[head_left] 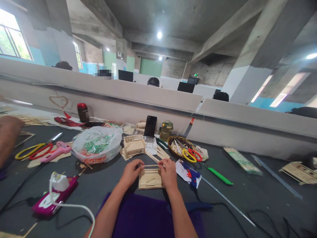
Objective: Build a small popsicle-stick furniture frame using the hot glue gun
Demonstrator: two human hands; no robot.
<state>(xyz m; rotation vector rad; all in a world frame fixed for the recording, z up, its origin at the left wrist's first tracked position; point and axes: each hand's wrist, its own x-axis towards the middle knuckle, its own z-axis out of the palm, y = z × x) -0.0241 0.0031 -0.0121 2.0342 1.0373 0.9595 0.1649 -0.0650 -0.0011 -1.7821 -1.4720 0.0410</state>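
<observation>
The thumb and forefinger of the left hand [133,172] are pinched together at the left end of a thin stick [151,166], and those of the right hand [168,172] are pinched at its right end. The stick runs left to right between them, its long axis almost level across the view. It is at the far edge of a panel of pale sticks [150,185], which lies on the dark table [119,180] between the hands, directly in front of the person. The panel's long axis also runs left to right, along its sticks, and a short loose piece [150,179] lies slantwise on top. Nearer the body is purple cloth [146,215]. Beyond the hands are a small stick model [133,146], an upright phone [150,126] and a green bottle [166,130]. To the right are a wicker basket [173,152] of short sticks, a blue glue gun [194,175] and a green-handled tool [220,176]. To the left are a clear plastic bag [115,140] of green and orange pieces, a pink glue gun [58,151], a magenta power strip [44,206] and, at the view's edge, another person's arm [8,138].
</observation>
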